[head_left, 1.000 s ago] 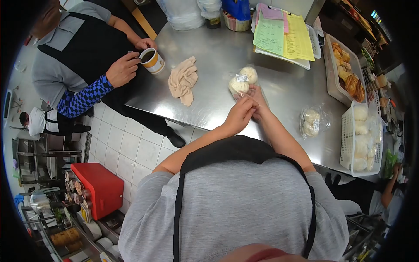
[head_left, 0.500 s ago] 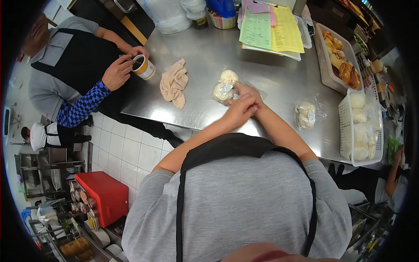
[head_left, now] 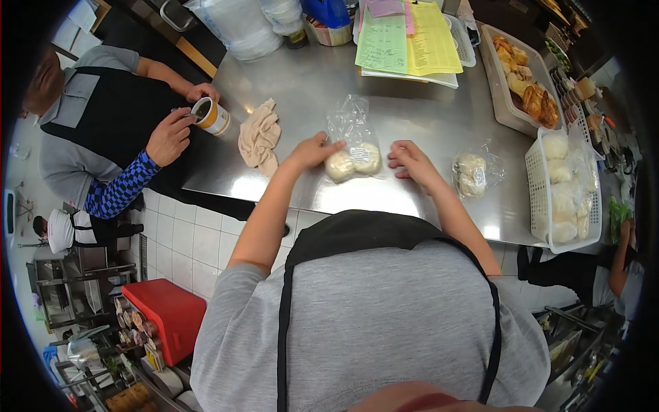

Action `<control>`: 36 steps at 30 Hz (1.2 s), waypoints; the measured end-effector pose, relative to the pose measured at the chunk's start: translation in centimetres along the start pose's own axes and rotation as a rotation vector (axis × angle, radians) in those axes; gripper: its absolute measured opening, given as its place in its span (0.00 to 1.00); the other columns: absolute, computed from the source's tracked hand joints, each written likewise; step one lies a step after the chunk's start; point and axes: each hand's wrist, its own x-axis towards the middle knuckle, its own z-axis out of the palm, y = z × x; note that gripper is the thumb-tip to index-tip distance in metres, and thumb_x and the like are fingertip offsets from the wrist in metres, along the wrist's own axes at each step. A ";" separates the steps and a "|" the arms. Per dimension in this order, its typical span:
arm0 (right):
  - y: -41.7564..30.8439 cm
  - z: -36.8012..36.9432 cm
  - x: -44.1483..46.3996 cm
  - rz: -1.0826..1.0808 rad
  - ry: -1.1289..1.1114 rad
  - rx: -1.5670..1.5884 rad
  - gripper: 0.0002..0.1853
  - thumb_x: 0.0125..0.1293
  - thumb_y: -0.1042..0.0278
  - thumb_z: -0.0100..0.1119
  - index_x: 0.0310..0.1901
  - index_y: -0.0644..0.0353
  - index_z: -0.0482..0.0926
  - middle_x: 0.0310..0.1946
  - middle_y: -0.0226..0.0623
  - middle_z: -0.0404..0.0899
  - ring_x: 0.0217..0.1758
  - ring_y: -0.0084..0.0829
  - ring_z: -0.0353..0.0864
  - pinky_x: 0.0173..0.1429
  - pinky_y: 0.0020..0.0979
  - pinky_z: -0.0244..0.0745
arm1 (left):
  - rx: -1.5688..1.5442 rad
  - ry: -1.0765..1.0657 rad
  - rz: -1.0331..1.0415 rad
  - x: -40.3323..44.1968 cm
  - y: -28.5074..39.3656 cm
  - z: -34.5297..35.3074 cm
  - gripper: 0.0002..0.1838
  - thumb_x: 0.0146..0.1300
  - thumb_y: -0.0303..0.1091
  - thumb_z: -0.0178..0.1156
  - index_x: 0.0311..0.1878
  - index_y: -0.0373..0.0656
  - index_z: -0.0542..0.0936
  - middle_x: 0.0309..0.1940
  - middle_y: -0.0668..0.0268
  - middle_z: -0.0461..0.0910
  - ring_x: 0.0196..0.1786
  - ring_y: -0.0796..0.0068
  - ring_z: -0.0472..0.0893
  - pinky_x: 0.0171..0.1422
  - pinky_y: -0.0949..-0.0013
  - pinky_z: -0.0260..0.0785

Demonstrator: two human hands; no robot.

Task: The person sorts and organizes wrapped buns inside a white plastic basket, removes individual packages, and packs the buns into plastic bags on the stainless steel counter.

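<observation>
A clear plastic bag of white dough balls (head_left: pixel 338 166) lies on the steel table, with a printed label on it and its loose plastic stretching toward the far side. My left hand (head_left: pixel 316 150) reaches the bag's left side, fingers extended and their tips at the plastic; it does not grip the bag. To the right of the bag, my right hand (head_left: pixel 410 162) is over the table with its fingers apart and nothing in them. A second labelled bag of dough balls (head_left: pixel 471 176) rests farther right, beyond my right hand.
A white basket (head_left: pixel 542 206) of bagged dough and a tub (head_left: pixel 489 89) of browned bread stand at the right. Papers (head_left: pixel 405 44) lie at the back. Left are a crumpled cloth (head_left: pixel 259 137) and a co-worker holding a cup (head_left: pixel 214 118).
My hands were together at the bag's right side and are now apart, one on each side. The bag has turned, so its dough balls lie side by side. The view has shifted slightly.
</observation>
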 end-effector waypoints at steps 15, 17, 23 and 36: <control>-7.7 1.0 4.2 -0.766 -0.015 -0.340 0.05 0.60 0.73 0.61 0.37 0.57 0.78 0.32 0.25 0.73 0.38 0.23 0.72 0.43 0.24 0.65 | -0.945 0.407 0.646 -2.6 5.6 2.0 0.33 0.55 0.20 0.63 0.62 0.45 0.60 0.38 0.61 0.81 0.50 0.70 0.78 0.61 0.66 0.64; -6.9 -0.1 4.4 -0.900 0.033 -0.552 0.06 0.58 0.74 0.61 0.38 0.58 0.78 0.34 0.28 0.74 0.39 0.28 0.73 0.44 0.28 0.67 | -0.462 0.501 0.701 -1.3 4.8 1.4 0.32 0.54 0.24 0.65 0.61 0.44 0.62 0.41 0.61 0.80 0.52 0.68 0.76 0.62 0.63 0.63; 1.5 -1.9 4.3 -0.763 0.065 -0.940 0.10 0.57 0.73 0.58 0.41 0.55 0.78 0.47 0.32 0.76 0.55 0.37 0.73 0.59 0.40 0.66 | 0.099 0.570 0.771 -2.8 1.3 4.9 0.34 0.49 0.42 0.70 0.59 0.45 0.68 0.56 0.57 0.70 0.60 0.59 0.70 0.63 0.56 0.61; 2.3 -1.1 3.0 -0.686 0.114 -1.094 0.18 0.62 0.65 0.56 0.55 0.48 0.75 0.63 0.31 0.68 0.69 0.33 0.62 0.73 0.46 0.53 | 0.346 0.333 0.572 -2.8 0.9 5.4 0.26 0.48 0.41 0.69 0.52 0.49 0.75 0.50 0.64 0.72 0.50 0.63 0.74 0.56 0.61 0.61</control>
